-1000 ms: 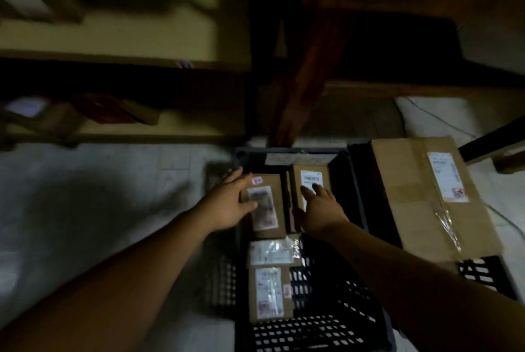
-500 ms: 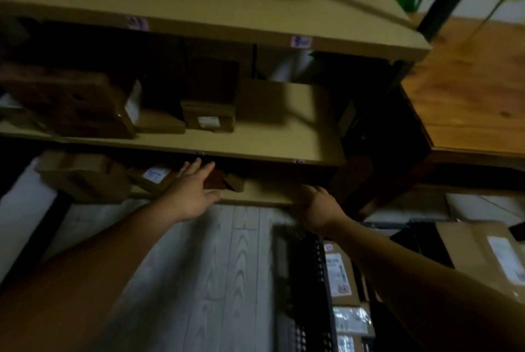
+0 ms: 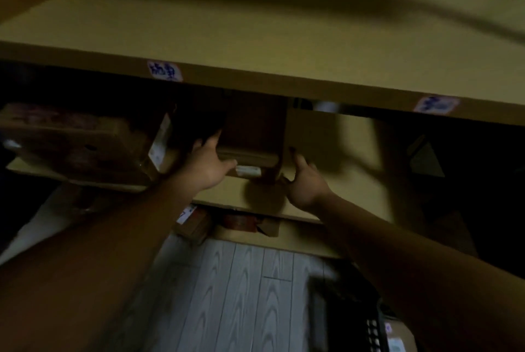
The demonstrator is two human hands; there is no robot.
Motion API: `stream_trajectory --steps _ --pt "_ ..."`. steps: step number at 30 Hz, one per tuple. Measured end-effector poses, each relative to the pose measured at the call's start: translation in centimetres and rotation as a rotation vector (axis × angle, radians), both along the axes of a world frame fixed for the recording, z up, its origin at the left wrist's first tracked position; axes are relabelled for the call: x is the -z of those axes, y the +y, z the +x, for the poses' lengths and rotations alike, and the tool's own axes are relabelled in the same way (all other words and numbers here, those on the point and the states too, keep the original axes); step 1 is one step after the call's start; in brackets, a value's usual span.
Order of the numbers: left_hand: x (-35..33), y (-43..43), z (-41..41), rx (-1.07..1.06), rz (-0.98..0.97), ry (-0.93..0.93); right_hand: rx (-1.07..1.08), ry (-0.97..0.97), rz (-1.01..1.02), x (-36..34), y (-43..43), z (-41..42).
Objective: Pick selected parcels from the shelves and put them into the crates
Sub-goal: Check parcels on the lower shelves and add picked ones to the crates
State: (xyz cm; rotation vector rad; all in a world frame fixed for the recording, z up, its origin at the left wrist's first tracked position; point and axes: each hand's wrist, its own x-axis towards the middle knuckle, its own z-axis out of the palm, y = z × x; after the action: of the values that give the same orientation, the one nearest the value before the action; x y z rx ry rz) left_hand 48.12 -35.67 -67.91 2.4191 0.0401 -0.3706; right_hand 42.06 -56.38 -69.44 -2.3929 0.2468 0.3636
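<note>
Nearest, at the lower right, the crate [image 3: 349, 320] stands on the wood-grain floor [image 3: 241, 295], well below the hands. Higher, small boxes [image 3: 193, 224] sit in shadow beneath the middle shelf [image 3: 326, 138]. Both arms reach up to that shelf, where the parcel [image 3: 250, 157], a small brown box with a white label on its front, sits near the front edge, close to a big box [image 3: 79, 144] on its left. The left hand [image 3: 207, 167] lies on the parcel's left front corner, thumb across the front and fingers up the side; blur hides whether that grip has clamped. The right hand [image 3: 304, 184] is spread, fingers apart, just beside the parcel's right side, contact unclear. The step looks like lifting the parcel off the shelf. To do it well, set the right palm flat on the right side, squeeze evenly from both sides, and draw it straight out under the top shelf [image 3: 255, 39], clear of the big box, before lowering it to the crate.
</note>
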Motion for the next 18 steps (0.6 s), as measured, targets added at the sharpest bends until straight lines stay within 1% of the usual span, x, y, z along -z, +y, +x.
stream_trajectory --steps 4,7,12,18 --pt "3.1 0.0 2.6 0.027 -0.105 0.089 -0.066 0.012 0.131 2.0 1.9 3.1" --pt "3.0 -0.3 1.4 0.056 -0.151 0.080 0.080 -0.066 0.293 2.8 2.7 2.6" --pt "2.8 1.1 -2.7 0.092 -0.255 0.008 0.260 -0.215 0.320 2.5 4.5 -2.8" --pt "0.7 3.5 -7.2 0.135 -0.390 0.018 0.392 -0.220 0.442 -0.8 7.7 -8.9"
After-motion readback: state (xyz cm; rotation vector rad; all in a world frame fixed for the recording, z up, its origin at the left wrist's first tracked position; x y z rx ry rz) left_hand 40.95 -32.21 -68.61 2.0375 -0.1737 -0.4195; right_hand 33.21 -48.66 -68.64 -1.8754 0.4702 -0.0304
